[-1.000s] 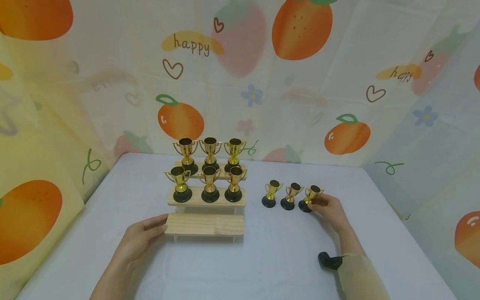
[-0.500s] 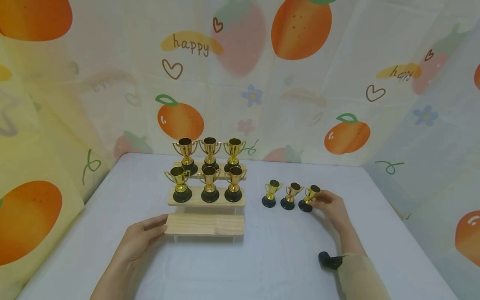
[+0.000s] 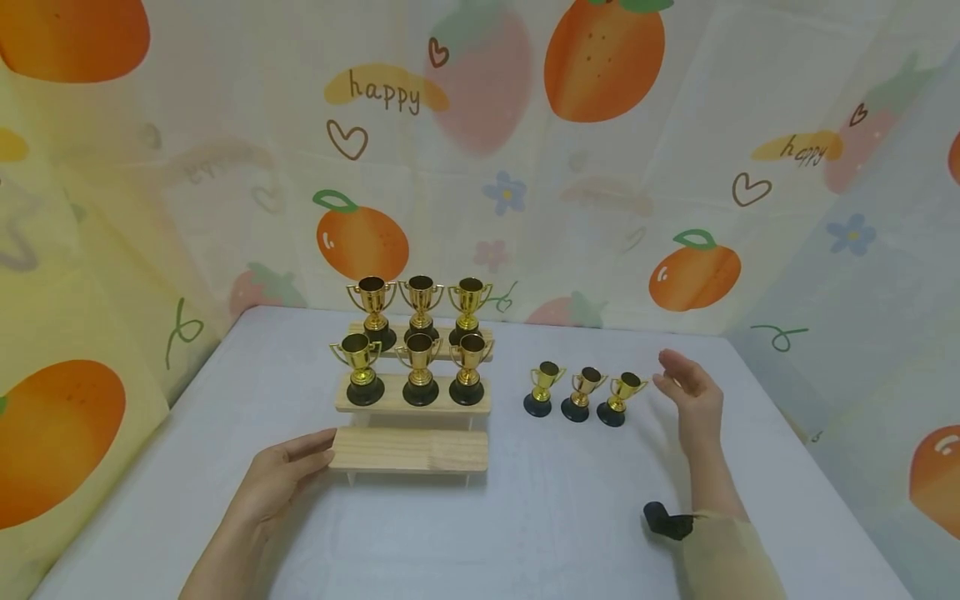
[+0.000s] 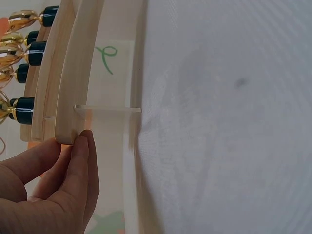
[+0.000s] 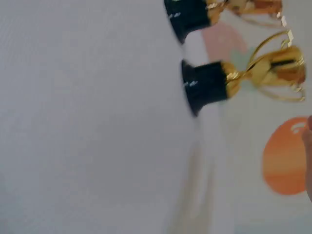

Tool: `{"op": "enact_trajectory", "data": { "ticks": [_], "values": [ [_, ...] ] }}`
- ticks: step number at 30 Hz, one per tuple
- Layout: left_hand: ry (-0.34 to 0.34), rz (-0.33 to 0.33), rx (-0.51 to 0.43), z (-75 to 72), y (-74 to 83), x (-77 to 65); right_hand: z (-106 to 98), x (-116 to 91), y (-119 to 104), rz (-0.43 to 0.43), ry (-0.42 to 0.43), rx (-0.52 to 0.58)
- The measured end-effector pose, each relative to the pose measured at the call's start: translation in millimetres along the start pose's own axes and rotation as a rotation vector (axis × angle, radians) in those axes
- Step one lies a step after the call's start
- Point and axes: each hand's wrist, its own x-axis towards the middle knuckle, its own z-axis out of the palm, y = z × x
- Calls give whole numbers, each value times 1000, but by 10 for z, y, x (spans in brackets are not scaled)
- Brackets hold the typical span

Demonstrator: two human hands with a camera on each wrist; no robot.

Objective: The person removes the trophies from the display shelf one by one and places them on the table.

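A three-step wooden display stand (image 3: 408, 450) stands left of centre, its lowest board bare. My left hand (image 3: 273, 479) pinches the left end of that board; the left wrist view shows thumb and fingers (image 4: 80, 165) on either side of the wood. Small gold trophies with black bases fill the upper steps, three on the middle step (image 3: 420, 383) and three on the top one. To the right, three more trophies stand upright in a row on the table. My right hand (image 3: 693, 404) is raised just right of the rightmost trophy (image 3: 617, 402), apart from it, fingers loosely bent, holding nothing.
A white cloth (image 3: 525, 533) covers the table. Behind it and at both sides hangs a fruit-patterned curtain (image 3: 600, 208). A black device (image 3: 667, 522) sits at the right wrist, by the sleeve (image 3: 723, 554). Clear legs (image 4: 109, 108) hold up the lowest board.
My right hand has let go of the rightmost trophy and moved up and to the right, away from it. The trophy stays in the row. My left hand has not moved.
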Motion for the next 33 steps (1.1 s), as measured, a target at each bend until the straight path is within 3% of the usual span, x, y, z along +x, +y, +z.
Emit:
{"op": "enact_trajectory", "data": {
  "ticks": [2, 4, 10, 16, 20, 26, 33],
  "values": [
    [0, -2, 3, 2, 1, 0, 57, -18, -110, -34, 63, 88],
    [1, -4, 8, 2, 5, 0, 136, -61, -231, -68, 75, 153],
    [3, -7, 20, 4, 10, -7, 471, -280, -482, -145, -84, 202],
    [-3, 1, 14, 9, 2, -4, 843, -472, -512, -185, -295, 189],
    [-4, 0, 21, 2, 0, -1, 1086, -577, -511, -177, -380, 172],
    [7, -6, 33, 3, 7, -6, 1421, -695, -524, -154, -439, 57],
    [7, -2, 30, 10, 11, -7, 1687, -730, -477, -164, -460, 59]
  ]
}}
